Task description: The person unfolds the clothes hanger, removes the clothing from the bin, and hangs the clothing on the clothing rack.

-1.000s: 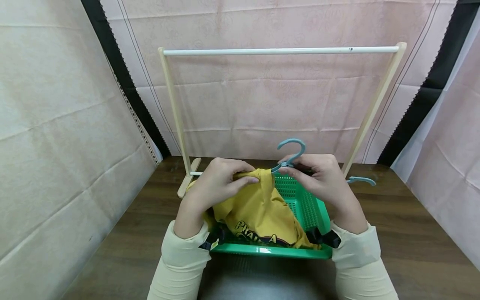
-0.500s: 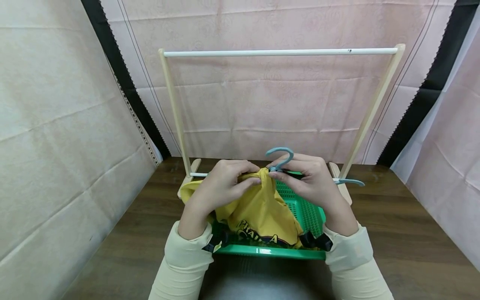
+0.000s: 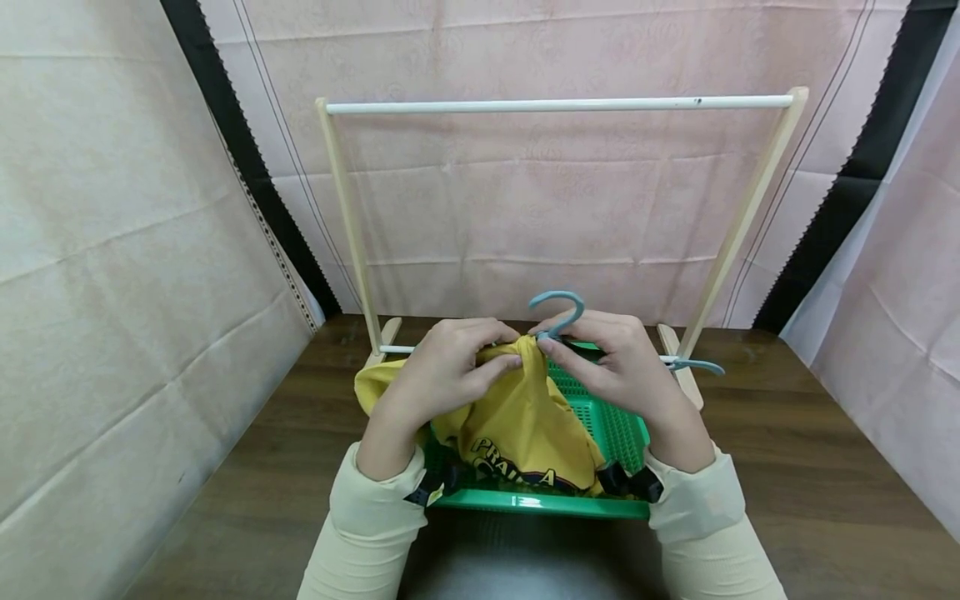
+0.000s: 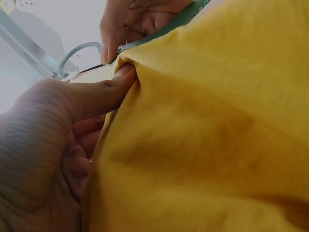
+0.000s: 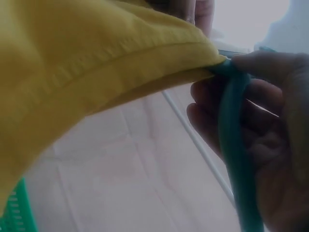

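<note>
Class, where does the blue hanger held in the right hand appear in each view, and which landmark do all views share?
Head: blue hanger just right of centre.
Left wrist: blue hanger near the top, left to centre.
Right wrist: blue hanger right of centre, reaching the bottom edge.
Shared landmark: yellow garment.

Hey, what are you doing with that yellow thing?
A person is handling a yellow garment and a blue hanger. The left hand pinches the garment near its top edge, and the right hand holds the hanger just below its hook. Part of the hanger is tucked under the cloth's edge. The garment droops into a green basket, and a rack stands behind, with the garment not yet on its top bar.
</note>
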### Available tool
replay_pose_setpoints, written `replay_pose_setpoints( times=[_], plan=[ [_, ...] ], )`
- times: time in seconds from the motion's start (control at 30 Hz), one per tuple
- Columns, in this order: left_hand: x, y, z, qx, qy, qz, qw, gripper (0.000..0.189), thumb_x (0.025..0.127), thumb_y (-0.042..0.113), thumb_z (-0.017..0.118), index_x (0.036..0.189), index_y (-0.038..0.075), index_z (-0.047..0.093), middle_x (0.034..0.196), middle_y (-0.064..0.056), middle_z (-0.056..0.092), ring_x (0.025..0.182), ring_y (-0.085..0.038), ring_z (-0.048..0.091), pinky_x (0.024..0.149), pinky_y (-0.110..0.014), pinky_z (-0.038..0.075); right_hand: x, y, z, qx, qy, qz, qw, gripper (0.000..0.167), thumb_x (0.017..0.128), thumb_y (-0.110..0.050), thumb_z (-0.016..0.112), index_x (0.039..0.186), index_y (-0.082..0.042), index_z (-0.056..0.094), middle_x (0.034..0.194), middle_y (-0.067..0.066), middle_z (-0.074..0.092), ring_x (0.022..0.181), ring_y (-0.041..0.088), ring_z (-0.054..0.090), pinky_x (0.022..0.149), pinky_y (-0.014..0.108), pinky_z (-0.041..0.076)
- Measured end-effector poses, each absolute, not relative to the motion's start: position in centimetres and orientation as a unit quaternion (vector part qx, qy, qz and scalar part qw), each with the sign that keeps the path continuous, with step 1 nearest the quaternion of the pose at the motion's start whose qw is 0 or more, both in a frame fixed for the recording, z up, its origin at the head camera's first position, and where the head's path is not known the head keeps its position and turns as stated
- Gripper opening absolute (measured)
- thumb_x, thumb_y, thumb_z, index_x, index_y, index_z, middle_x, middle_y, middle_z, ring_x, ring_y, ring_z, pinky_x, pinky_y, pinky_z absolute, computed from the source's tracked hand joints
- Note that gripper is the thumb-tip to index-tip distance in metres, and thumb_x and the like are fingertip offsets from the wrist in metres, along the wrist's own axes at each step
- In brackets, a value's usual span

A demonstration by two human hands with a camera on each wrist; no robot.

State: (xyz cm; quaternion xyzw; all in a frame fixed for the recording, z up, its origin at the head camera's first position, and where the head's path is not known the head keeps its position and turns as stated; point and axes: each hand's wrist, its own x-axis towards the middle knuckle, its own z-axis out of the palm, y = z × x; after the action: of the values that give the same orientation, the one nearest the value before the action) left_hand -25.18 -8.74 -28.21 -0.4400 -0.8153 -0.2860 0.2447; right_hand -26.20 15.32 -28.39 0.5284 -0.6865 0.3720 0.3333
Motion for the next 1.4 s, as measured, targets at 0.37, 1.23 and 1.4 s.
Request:
replay_pose_setpoints(
  times=[0.37,1.23,1.4],
  plan=[
    [-25.1,-8.7,-28.2,-0.409,-0.832,-0.282,0.249,0.011,0.095,0.020,0.072,0.104,0.014,0.074,0.097,0.009,0.071,0.076,-0.002,0.057,0.067,-0.023,0.049,-25.9,16.2,-28.1,0.512,-0.703,0.365,0.332,0.028,0.084,0.001,0.077,0.110,-0.006,0.074,0.104,0.002,0.074,0.093,0.017,0.072,0.084,0.025,0.056],
    [-25.5,-9.9,-28.1,-0.405,-0.811,-0.318,0.278,0.008,0.094,0.016,0.073,0.101,0.013,0.074,0.092,0.007,0.070,0.071,-0.006,0.054,0.063,-0.026,0.046,-25.1,16.2,-28.3,0.512,-0.784,0.343,0.074,0.028,0.097,-0.017,0.070,0.125,-0.014,0.069,0.116,-0.008,0.071,0.105,0.008,0.068,0.086,0.032,0.056],
    [-25.4,-9.9,-28.0,-0.416,-0.799,-0.335,0.277,0.006,0.093,0.014,0.074,0.099,0.013,0.074,0.087,0.008,0.066,0.067,-0.007,0.050,0.060,-0.026,0.043,-25.3,15.8,-28.7,0.508,-0.799,0.319,0.032,0.015,0.098,-0.027,0.068,0.113,-0.023,0.066,0.091,-0.015,0.067,0.074,0.005,0.062,0.065,0.026,0.052]
  ],
)
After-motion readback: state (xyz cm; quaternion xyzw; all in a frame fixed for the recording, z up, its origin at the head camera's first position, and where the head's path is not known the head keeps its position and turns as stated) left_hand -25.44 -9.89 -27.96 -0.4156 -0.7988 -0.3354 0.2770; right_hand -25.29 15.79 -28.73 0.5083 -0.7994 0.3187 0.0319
